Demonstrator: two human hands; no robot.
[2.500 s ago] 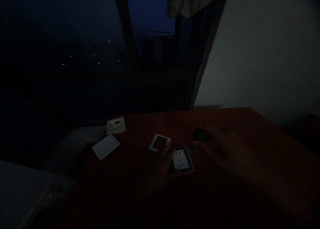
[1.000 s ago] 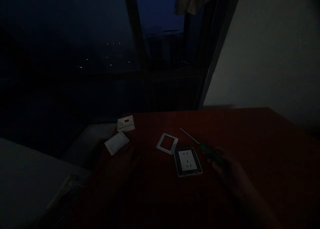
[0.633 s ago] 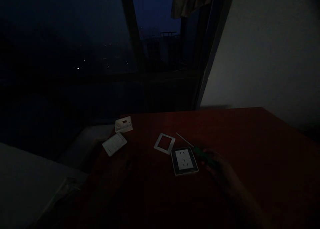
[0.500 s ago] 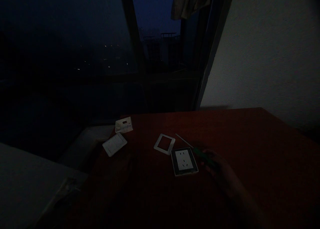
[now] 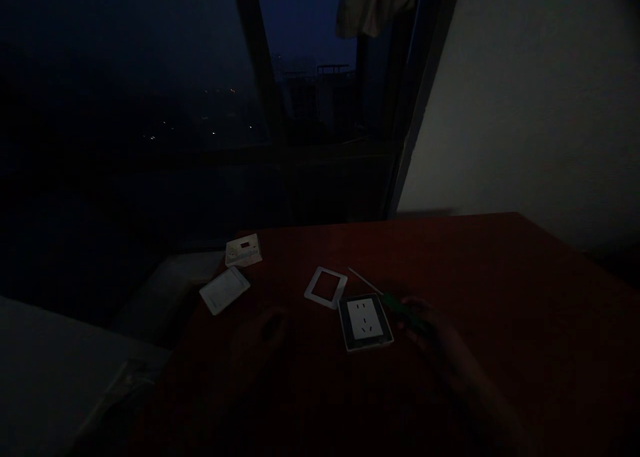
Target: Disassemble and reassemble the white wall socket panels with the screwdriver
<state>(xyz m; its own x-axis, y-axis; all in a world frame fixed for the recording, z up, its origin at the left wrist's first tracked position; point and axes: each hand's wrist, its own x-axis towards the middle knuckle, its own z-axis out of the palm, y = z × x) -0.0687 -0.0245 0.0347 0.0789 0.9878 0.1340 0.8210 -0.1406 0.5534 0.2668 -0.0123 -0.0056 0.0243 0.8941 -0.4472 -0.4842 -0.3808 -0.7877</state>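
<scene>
A green-handled screwdriver [image 5: 400, 308] lies in my right hand [image 5: 431, 325], whose fingers are wrapped round its handle. Its thin shaft points up and left, past the top corner of a wall socket [image 5: 365, 320]. The socket is face up on the table, white in the middle with a dark surround and a pale rim. Behind its left corner lies a white square frame [image 5: 313, 289]. My left hand [image 5: 260, 337] hovers or rests left of the socket, very dim. Its fingers look curled together; anything between them is too dark to make out.
The reddish-brown table [image 5: 425, 250] stands against a dark window and a pale wall [image 5: 510, 124]. At its left edge are a white rectangular plate [image 5: 225, 290] and a white back box [image 5: 243, 250]. A cloth [image 5: 375, 7] hangs at the window.
My left hand has let go of the socket, gone left towards the white plate, then come back slightly right with fingers curled. My right hand has drawn the screwdriver off the socket and turned it.
</scene>
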